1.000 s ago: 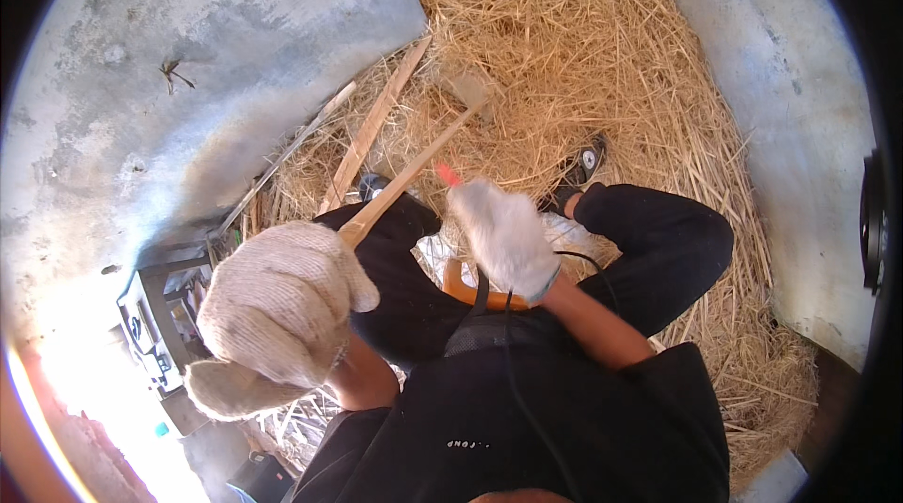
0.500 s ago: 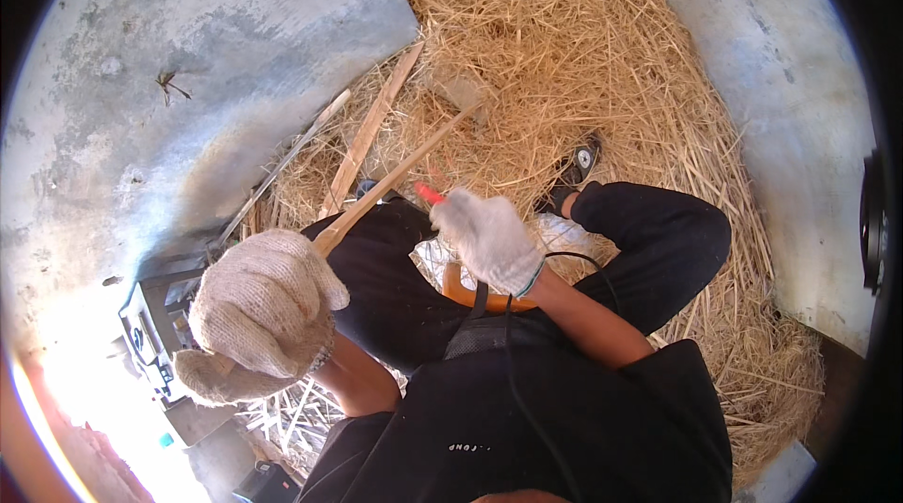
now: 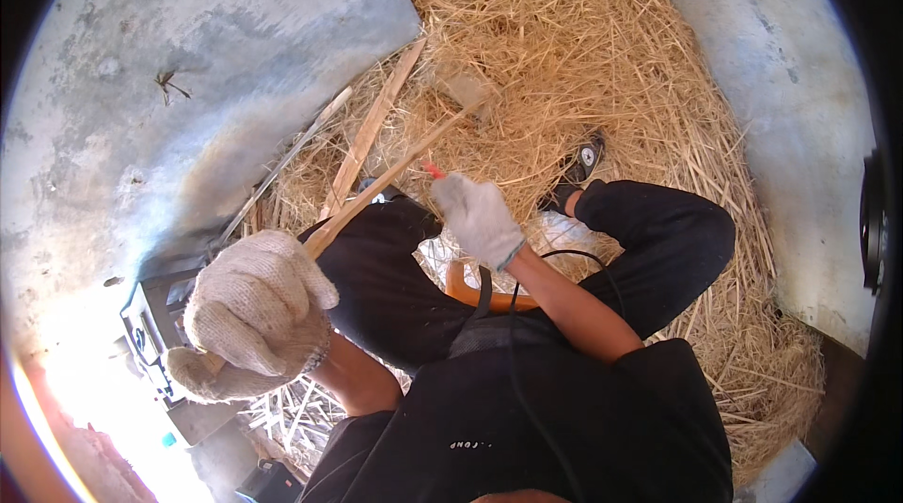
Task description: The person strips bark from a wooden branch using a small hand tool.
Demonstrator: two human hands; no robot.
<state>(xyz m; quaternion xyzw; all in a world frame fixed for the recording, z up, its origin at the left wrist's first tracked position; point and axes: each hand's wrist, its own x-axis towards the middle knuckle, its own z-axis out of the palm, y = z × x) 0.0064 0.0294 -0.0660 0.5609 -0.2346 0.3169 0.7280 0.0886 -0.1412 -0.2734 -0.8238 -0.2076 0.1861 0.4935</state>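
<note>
My left hand, in a white knit glove, is closed around the near end of a long thin wooden stick that slants up and away over the straw. My right hand, also gloved, is closed on a small tool with a red-orange tip held close to the middle of the stick. Both hands are above my knees in dark trousers. What the tool is cannot be made out.
A big heap of straw covers the ground ahead. A flat wooden slat lies by its left edge on grey concrete. A dark machine box stands at the lower left. My shoe rests in the straw.
My left hand has drawn down and back toward me with the stick's end. My right hand with the red-tipped tool has shifted slightly lower along the stick.
</note>
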